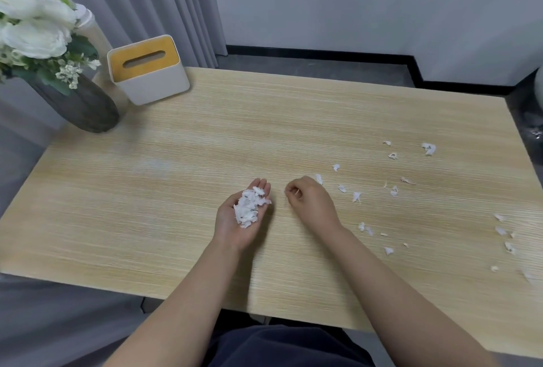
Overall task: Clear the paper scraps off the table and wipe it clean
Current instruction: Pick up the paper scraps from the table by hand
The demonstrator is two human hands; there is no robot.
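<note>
My left hand (235, 224) lies palm up over the middle of the wooden table (176, 161), cupping a pile of white paper scraps (249, 206). Just to its right, my right hand (310, 200) is curled with thumb and forefinger pinched together; a tiny sliver may sit at the fingertips, too small to be sure. Several loose paper scraps (357, 196) are scattered over the right half of the table, from beside my right hand out to the right edge (509, 247).
A tissue box (148, 71) with a yellow slotted lid stands at the back left corner. Beside it a dark vase (85, 106) holds white flowers. Grey curtains hang behind. A dark bag-like object (533, 120) lies off the table's right edge.
</note>
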